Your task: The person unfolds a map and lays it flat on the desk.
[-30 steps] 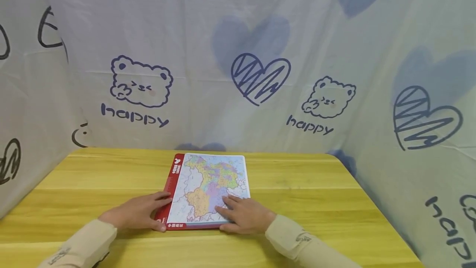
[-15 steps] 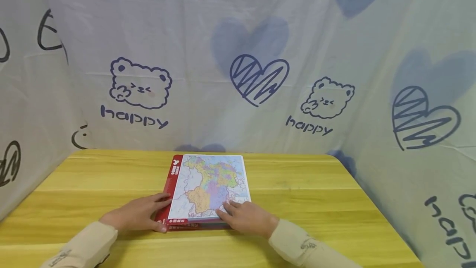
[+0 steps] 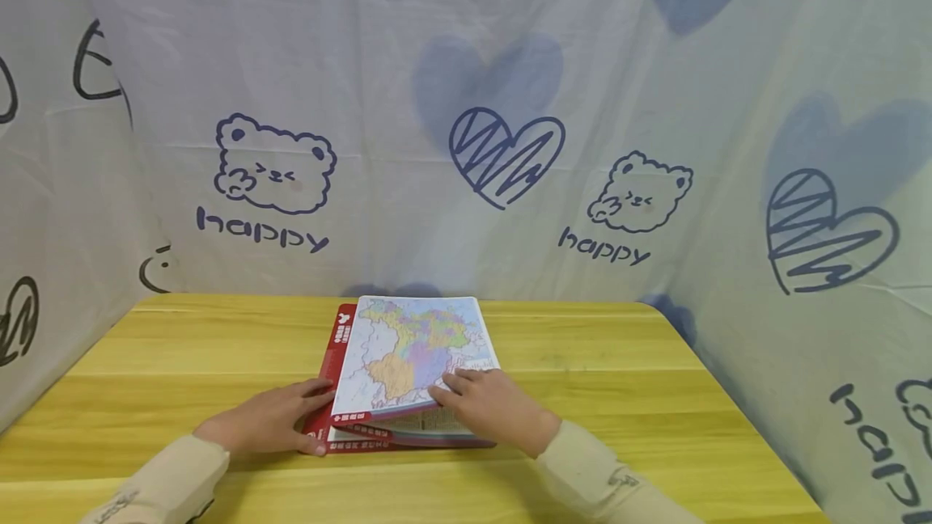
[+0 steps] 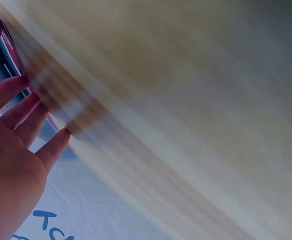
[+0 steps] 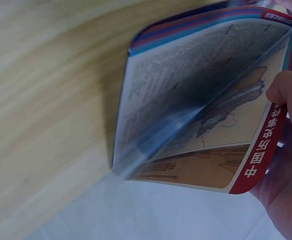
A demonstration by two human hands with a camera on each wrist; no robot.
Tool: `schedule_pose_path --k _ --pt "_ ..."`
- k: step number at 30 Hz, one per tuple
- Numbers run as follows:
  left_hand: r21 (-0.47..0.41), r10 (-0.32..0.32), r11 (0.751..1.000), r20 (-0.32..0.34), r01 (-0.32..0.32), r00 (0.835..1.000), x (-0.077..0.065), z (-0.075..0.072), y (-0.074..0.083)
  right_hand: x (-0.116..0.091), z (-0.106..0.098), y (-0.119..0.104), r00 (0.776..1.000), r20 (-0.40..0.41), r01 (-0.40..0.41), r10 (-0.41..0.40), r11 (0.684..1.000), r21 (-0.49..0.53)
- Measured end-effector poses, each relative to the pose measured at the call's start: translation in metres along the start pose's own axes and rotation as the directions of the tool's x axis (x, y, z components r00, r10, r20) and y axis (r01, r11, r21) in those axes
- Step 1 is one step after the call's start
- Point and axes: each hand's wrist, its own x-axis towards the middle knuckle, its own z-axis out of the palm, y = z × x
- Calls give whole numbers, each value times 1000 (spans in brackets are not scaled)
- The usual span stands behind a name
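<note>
A map booklet [image 3: 411, 358] with rounded corners and a coloured map on its upper sheet lies on the table, a red strip [image 3: 329, 378] along its left side. My right hand [image 3: 502, 407] pinches the near right part of the upper leaf and holds it raised. In the right wrist view, the thumb [image 5: 285, 87] is on the leaf's inner face, over a brown map panel, with the other fingers behind. Below the raised leaf, a page of small print [image 5: 180, 65] shows. My left hand [image 3: 265, 419] rests at the booklet's left edge, fingers extended onto the red strip.
The yellow wood-grain table [image 3: 604, 427] extends on both sides of the booklet. A white cloth [image 3: 408, 209] with hearts, bears and lettering hangs behind the table and along both sides.
My right hand has gone from lying on the map to pinching the upper leaf and lifting its near edge, which exposes pages below. The left hand stays at the left edge.
</note>
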Motion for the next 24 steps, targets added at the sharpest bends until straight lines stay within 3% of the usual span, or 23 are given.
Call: schedule_pose_path --k 13,24 --pt "29 17 999 -5 -17 1000 2 0 -1 -2 -13 11 998 -23 -55 56 998 38" --pt "55 9 998 10 -9 1000 1 -4 0 -11 -45 41 985 -44 -166 169 984 58"
